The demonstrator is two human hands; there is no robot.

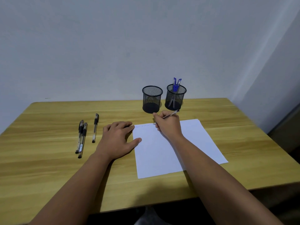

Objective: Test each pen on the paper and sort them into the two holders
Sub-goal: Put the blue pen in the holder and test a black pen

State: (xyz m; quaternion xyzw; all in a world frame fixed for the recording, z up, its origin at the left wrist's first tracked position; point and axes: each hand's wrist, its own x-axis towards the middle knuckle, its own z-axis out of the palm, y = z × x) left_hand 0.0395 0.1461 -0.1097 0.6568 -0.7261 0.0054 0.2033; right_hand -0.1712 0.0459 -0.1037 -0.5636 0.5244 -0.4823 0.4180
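A white sheet of paper (175, 148) lies on the wooden table (48, 168). My right hand (168, 125) grips a clear pen (172, 114) with its tip on the paper's top edge, beside faint scribbles. My left hand (118, 138) rests at the paper's left edge, thumb on the sheet; something dark shows under its fingertips. Three black-capped pens (82, 138) lie to the left. Two black mesh holders stand at the back: the left holder (152, 99) looks empty, the right holder (175, 96) has two blue pens (176, 86).
A pale wall runs behind the table, with a corner to the right. The table's front edge lies near my body, with dark floor below it. A dark piece of furniture (287, 132) stands past the table's right edge.
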